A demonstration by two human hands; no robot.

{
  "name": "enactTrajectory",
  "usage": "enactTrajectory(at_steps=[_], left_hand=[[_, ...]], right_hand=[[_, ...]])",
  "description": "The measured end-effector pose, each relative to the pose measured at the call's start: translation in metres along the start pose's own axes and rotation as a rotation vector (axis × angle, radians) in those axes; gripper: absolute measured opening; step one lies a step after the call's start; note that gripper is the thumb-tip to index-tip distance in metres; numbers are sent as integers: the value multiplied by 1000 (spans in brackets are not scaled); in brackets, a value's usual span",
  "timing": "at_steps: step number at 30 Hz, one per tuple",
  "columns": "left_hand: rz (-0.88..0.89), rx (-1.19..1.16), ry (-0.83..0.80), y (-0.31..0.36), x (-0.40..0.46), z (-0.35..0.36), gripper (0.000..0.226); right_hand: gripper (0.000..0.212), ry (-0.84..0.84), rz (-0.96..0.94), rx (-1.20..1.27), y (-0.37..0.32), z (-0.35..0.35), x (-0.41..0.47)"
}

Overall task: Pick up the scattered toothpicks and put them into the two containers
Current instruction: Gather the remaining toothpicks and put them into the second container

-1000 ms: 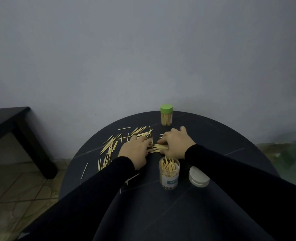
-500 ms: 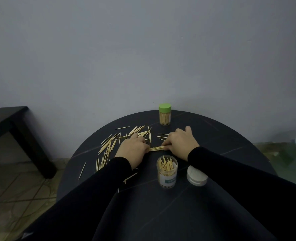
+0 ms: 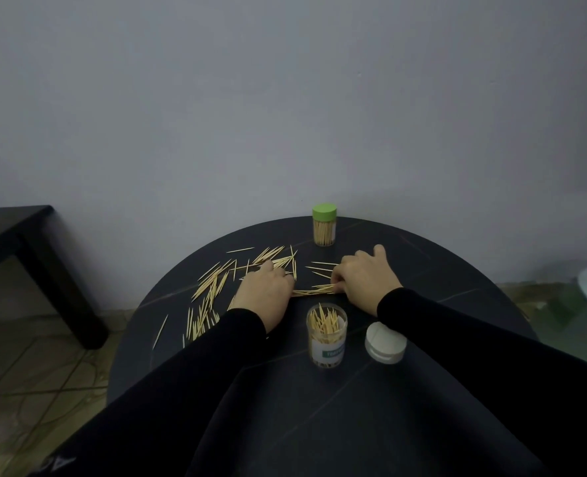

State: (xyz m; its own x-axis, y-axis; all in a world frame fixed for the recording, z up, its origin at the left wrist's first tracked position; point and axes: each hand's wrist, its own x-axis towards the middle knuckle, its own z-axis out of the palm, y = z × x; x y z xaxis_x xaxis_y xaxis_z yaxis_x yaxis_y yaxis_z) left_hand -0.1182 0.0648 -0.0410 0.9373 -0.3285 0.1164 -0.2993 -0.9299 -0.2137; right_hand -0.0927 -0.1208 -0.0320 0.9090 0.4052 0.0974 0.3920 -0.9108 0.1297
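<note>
A small bundle of pale wooden toothpicks [image 3: 314,290] is held on the round black table [image 3: 440,270] between the two hands, its long axis running from 9 to 3 o'clock. The left hand [image 3: 264,294] grips the bundle's 9 o'clock end with curled fingers; the right hand [image 3: 362,278] pinches the 3 o'clock end. The open clear plastic jar with a white label [image 3: 326,333], part filled with toothpicks, stands just at 6 o'clock of the bundle, about equally near both hands. It is judged that the bundle must be tipped upright before being dropped in. Loose scattered toothpicks [image 3: 216,287] lie at 9 to 11 o'clock of the left hand. The green-lidded clear jar [image 3: 324,224] stands at 12 o'clock, closed.
</note>
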Motion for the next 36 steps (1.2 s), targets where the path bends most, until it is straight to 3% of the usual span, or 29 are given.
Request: enactTrajectory(at_steps=[6,12,16,23,30,36], left_hand=[[-54,-44,39,0,-2,0,27],[-184,-248,80,-10,-5,-2,20],[-342,-505,161,-12,-10,-9,14],[-384,-1016,328,-2,-24,-36,7],[-306,-1535,405,18,-41,-54,13],[-254,-1711,394,33,-52,-55,14]], right_hand=[[21,37,35,117,0,-3,-4],[16,165,143,325,7,-10,-13],[9,214,207,625,10,-16,-19],[10,263,171,1239,-1,-30,-31],[15,318,102,1554,-18,-43,-47],[14,224,50,1626,-23,-35,-58]])
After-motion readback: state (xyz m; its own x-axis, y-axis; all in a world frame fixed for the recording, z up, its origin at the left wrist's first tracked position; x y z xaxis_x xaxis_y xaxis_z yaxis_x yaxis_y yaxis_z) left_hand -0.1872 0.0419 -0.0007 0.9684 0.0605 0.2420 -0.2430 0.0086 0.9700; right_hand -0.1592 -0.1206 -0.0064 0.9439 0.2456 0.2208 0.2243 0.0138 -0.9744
